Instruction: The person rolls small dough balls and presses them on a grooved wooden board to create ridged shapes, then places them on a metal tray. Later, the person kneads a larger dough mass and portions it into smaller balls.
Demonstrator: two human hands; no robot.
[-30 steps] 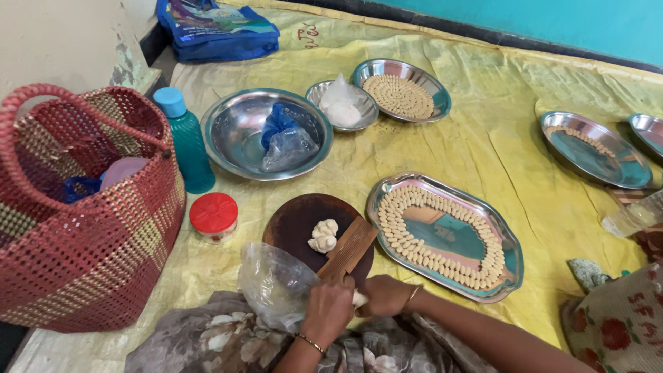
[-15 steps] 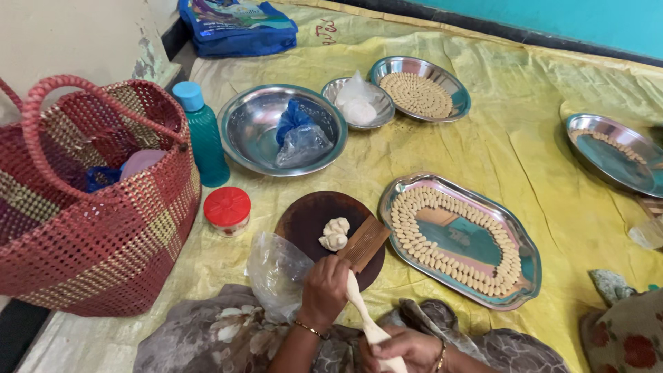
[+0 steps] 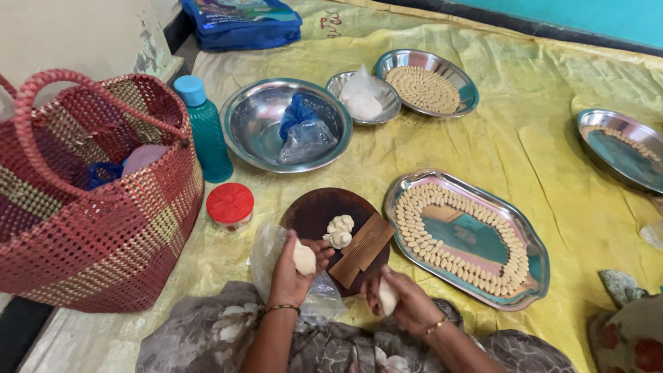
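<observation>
Far beyond the fingers (image 3: 308,243) lies a flat blue printed packet (image 3: 241,21), with a crumpled blue-and-clear plastic bag (image 3: 302,131) nearer, and a clear bag (image 3: 266,252) just beside them.

yellow floor sheet (image 3: 539,90), pale chipped wall (image 3: 83,34), teal wall (image 3: 587,10).

Soft off-white dough lump (image 3: 304,258), rounded, gripped in left hand (image 3: 291,271) at the near edge of the round dark wooden board (image 3: 314,211). Second pale dough piece (image 3: 388,297), elongated, pinched in right hand (image 3: 407,304), just off the board.
</observation>
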